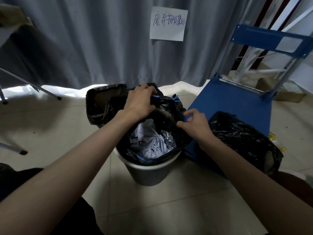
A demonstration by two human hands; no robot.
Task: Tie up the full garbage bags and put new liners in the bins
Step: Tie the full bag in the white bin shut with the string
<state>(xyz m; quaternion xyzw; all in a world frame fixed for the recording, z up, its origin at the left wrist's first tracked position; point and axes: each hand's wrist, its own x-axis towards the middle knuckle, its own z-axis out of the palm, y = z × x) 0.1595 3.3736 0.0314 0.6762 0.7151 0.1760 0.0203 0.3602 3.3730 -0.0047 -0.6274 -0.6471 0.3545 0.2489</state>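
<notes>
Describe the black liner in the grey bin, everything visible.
The black liner is thin, glossy, crinkled plastic with a blue drawstring showing at its gathered far edge and again at the near rim. It sits in the round grey bin, its near edge folded over the rim, its mouth open on crumpled white paper and silvery foil. The left hand grips the bunched far edge; the right hand pinches the right edge.

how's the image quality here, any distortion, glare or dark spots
Head view: wide-angle bending bows the blue cart frame and the forearms; bright light bleeds under the curtain onto the floor; the black bag the left hand grips swallows detail, with small glints; right hand fairly sharp; frame corners dim.
</notes>
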